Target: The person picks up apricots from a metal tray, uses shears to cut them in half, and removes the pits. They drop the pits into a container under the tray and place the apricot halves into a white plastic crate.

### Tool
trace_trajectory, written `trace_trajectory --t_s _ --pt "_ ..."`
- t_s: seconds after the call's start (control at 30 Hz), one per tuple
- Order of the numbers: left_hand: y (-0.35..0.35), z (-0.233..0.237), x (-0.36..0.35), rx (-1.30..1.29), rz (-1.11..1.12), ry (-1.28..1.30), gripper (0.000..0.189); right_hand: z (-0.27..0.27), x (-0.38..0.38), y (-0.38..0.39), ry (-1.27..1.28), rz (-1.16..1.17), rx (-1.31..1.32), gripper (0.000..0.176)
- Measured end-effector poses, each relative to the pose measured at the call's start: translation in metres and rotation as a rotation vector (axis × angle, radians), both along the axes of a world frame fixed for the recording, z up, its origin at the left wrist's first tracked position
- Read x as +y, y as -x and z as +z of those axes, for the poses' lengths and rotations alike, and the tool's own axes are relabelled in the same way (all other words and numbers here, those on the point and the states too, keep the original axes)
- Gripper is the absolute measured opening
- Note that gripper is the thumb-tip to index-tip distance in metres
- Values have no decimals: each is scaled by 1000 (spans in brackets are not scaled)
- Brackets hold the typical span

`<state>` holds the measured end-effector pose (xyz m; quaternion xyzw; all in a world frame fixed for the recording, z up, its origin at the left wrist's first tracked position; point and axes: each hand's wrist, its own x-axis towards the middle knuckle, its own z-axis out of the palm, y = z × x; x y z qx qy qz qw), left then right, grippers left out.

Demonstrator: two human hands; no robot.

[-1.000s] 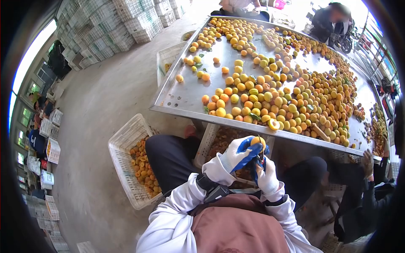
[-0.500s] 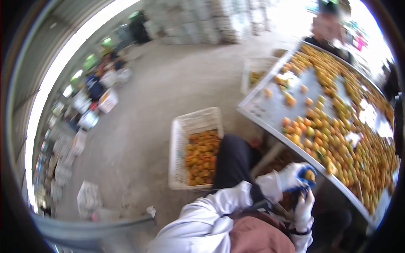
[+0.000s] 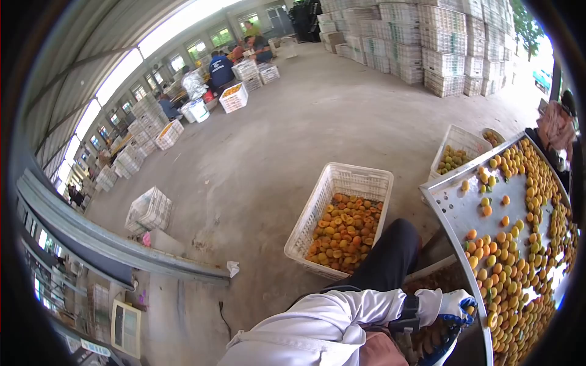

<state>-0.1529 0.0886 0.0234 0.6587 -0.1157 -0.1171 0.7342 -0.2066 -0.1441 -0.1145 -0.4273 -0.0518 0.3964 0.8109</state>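
Observation:
My left hand (image 3: 456,305), in a white glove with blue coating, is closed around an apricot (image 3: 470,310) beside the near edge of the metal table (image 3: 455,235). Just below it is my right hand (image 3: 444,352), gloved the same way and partly cut off by shadow and my other hand. Its fingers are curled in, and what they hold is hidden. Whole yellow-orange apricots (image 3: 506,287) cover much of the tabletop. On the floor by my knee stands a white plastic crate (image 3: 299,235) with apricot halves (image 3: 345,235) in it.
Another crate (image 3: 438,152) of fruit and a round basket (image 3: 493,135) stand past the table's corner. Tall stacks of white crates (image 3: 442,55) line the back. A person (image 3: 557,128) is at the table's far side; others (image 3: 221,70) sit far left. A metal rail (image 3: 122,247) runs left.
My view has swung left, so the table and hands sit farther right and the halves crate shows more fully. My right hand is now more hidden. The left hand still holds an apricot.

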Motion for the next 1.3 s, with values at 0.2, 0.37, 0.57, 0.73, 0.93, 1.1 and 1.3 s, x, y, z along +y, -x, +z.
trace_trajectory --t_s 0.2,0.37,0.57,0.73,0.93,1.1,1.3 --pt "-6 -41 -6 51 -97 246 21 79 58 11 608 -362 -409 45" --pt "-8 -58 -6 -3 24 245 24 68 50 -4 776 -376 -470 41" --pt "-15 -49 6 -182 41 241 45 87 40 -9 938 -224 -563 40" --pt "-14 -27 21 -98 -119 -10 49 115 52 2 1125 -181 -681 38" --pt "-18 -47 1 -88 -48 301 36 111 52 11 789 -786 -688 37" --pt "7 -33 -25 -441 96 -7 34 139 66 -12 921 -792 -897 37" --pt "1 -53 -38 -1003 485 -536 40 136 59 -18 824 -659 -690 37"
